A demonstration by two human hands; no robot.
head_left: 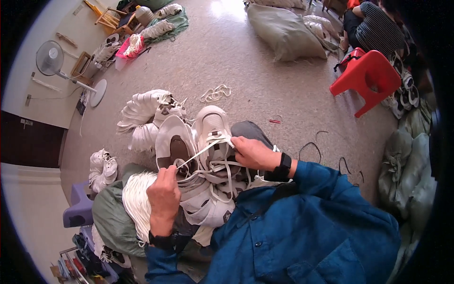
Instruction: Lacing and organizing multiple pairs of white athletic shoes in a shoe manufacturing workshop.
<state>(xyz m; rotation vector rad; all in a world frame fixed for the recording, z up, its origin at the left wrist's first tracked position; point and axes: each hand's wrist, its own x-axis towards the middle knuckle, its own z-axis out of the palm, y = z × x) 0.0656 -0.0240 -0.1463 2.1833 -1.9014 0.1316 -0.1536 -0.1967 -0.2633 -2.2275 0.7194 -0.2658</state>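
Between my hands a cream shoelace (202, 152) is pulled taut on a slant. My left hand (164, 191) is closed in a pinch on its lower end. Closed on the lace's other end, my right hand (253, 152) is beside the eyelets of a white sneaker (213, 120), which points away from me. A second white shoe (175, 139) lies to its left, showing its brown inside. Loose laces hang over more white sneakers (208, 206) in my lap. A thick bundle of cream laces (138, 201) rests by my left wrist.
Stacked white shoes (146, 111) and a loose lace (216, 93) lie on the floor ahead. A standing fan (49, 57) is at the left. To the right are a red stool (366, 80), a seated person (378, 28) and sacks (283, 33). A green sack (111, 215) sits near my left arm.
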